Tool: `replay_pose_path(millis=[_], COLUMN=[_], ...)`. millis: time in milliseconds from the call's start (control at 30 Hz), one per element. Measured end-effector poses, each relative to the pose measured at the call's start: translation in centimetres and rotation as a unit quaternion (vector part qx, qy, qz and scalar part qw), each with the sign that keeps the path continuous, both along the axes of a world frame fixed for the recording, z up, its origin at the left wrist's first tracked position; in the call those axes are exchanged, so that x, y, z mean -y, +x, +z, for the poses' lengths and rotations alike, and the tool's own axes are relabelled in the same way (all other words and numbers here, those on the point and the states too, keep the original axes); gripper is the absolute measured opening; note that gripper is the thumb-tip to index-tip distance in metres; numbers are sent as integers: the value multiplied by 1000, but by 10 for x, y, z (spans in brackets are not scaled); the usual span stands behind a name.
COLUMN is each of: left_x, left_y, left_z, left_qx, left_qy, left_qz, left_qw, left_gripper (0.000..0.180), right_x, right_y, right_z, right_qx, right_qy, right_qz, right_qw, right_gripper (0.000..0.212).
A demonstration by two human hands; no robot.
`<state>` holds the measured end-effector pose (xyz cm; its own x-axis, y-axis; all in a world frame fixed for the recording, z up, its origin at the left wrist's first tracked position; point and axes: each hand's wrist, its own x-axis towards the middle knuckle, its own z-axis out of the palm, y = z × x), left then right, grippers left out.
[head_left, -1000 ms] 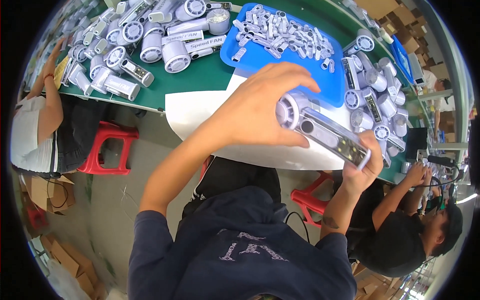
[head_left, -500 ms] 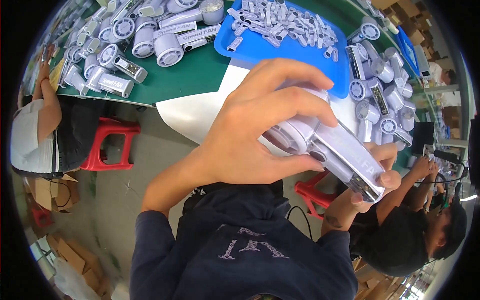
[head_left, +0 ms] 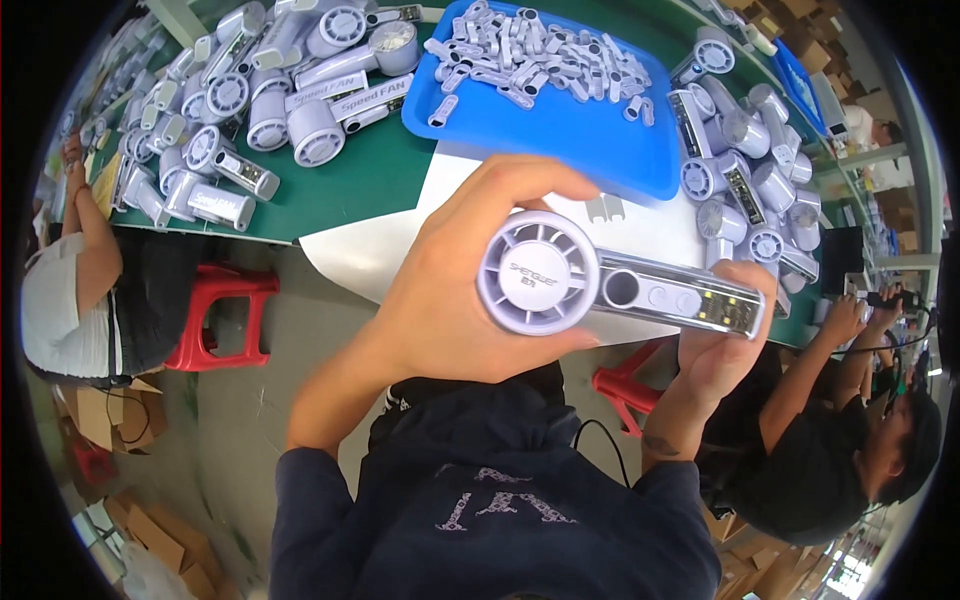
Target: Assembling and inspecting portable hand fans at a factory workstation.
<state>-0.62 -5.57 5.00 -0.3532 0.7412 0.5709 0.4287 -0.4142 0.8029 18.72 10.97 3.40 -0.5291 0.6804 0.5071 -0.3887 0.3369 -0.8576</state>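
Between both hands I hold a white handheld fan [head_left: 665,292], lying sideways in front of my chest above the table edge. My left hand [head_left: 455,265] curls round its round, slotted fan head, thumb below and fingers above. At the other end my right hand [head_left: 722,335] grips the tip of the handle. The handle's facing side shows a dark round hole, two pale round buttons and a clear window over small electronic parts. Behind the fan lies a white sheet [head_left: 375,240], with two small grey flat pieces [head_left: 606,208] on it.
A blue tray [head_left: 570,150] of small white plastic parts [head_left: 520,50] stands beyond my hands on the green table [head_left: 340,190]. Fans are heaped left [head_left: 225,100] and right [head_left: 765,180] of it. Red stools [head_left: 225,310] and co-workers [head_left: 830,440] are on both sides.
The fan has turned so its slotted round face and windowed handle side now face up at me, and it lies more level. My right hand has risen slightly with the handle end.
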Motion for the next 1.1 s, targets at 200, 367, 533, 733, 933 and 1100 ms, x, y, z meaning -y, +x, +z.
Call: replay_pose_path(millis=[200, 367, 533, 733, 933, 1100], left_x=[2, -2, 4, 39, 105, 158], left_y=[-2, -6, -14, -60, -163, -259], left_z=[-3, -1, 2, -3, 14, 37], left_qx=[64, 95, 86, 129, 26, -87], left_qy=[-63, -69, -66, -63, 19, -5], left_qz=[-14, -3, 41, 195, 504, 687], left_qw=[996, 993, 993, 970, 863, 722], left_gripper=[69, 58, 49, 41, 46, 61], right_x=[2, -2, -5, -38, -23, -24], right_y=[-8, -17, -31, -38, -50, -69], right_z=[10, 10, 3, -47, -57, -61], right_qx=[51, 63, 60, 304, 407, 396], right_qy=[-61, -93, -99, 290, 414, 430], right_qz=[118, 150, 192, 165, 168, 131], right_qw=[990, 982, 975, 892, 797, 801], right_gripper=[66, 62, 67, 47, 52, 55])
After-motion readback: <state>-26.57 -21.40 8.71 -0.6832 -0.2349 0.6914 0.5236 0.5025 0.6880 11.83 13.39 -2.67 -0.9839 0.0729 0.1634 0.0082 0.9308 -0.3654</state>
